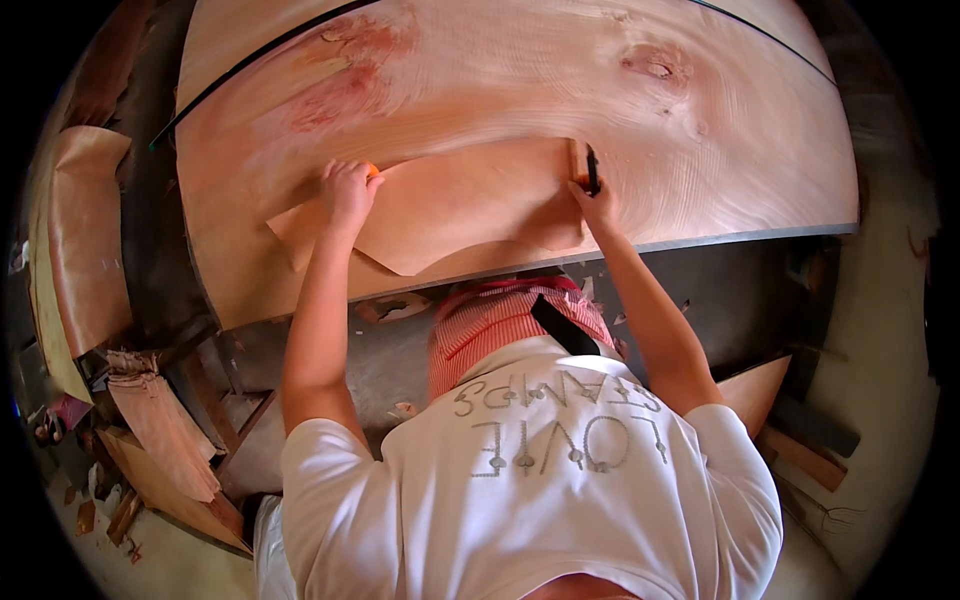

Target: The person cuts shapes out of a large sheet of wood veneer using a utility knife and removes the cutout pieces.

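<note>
A loose piece of thin wood veneer [470,205] lies across the near part of a large veneer sheet, its near edge ragged and curved. At the piece's left part, my left hand [350,192] is closed round a small orange thing [373,170], mostly hidden by the fingers. My right hand [597,200] is closed at the piece's right end, on a slim black tool [592,172] standing up from the fingers; its kind does not show. Beside it, a narrow wooden strip or folded edge [578,160] runs along that end.
The large veneer sheet [760,150] has reddish knots, with dark straps [265,60] across its far part. Another veneer sheet [90,240] leans at the left, above a stack of torn veneer [165,425]. Scraps litter the floor. A dark block [815,425] lies at the right.
</note>
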`<action>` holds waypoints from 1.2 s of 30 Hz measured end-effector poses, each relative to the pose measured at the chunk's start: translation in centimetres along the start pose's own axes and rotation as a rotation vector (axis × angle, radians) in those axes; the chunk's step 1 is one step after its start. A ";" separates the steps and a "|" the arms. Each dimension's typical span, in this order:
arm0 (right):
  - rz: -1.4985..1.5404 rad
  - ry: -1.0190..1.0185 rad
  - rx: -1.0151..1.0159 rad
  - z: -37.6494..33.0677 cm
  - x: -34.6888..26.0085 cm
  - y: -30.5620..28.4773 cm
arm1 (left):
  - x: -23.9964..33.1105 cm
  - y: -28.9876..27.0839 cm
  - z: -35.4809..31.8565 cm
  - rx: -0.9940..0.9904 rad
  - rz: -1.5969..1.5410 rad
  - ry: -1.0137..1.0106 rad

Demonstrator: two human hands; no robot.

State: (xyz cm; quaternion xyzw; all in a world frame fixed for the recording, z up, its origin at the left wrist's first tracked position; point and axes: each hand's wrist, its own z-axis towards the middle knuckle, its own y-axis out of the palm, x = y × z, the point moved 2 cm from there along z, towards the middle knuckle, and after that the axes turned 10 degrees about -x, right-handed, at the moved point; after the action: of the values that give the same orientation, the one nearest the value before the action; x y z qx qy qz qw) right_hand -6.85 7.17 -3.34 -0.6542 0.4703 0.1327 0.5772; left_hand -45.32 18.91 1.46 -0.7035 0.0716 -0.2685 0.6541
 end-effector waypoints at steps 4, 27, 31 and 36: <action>-0.141 0.013 0.029 1.1 -0.1 0.4 | 1.2 1.4 -0.4 0.181 0.142 -0.082; -0.271 -0.214 -0.420 -3.8 -4.5 4.1 | 2.1 5.0 -5.9 0.202 0.043 -0.290; -0.283 -0.258 -0.708 -6.4 -9.3 6.6 | 2.1 5.0 -6.1 0.226 0.020 -0.306; -0.404 -0.495 -0.849 -6.1 -12.3 13.5 | 1.6 5.2 -5.8 0.266 -0.012 -0.308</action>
State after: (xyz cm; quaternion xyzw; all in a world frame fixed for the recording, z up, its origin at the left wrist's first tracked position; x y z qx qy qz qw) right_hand -25.91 8.96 -1.25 -0.8570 0.0896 0.3478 0.3694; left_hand -45.36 12.35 -3.09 -0.6442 -0.0695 -0.1684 0.7428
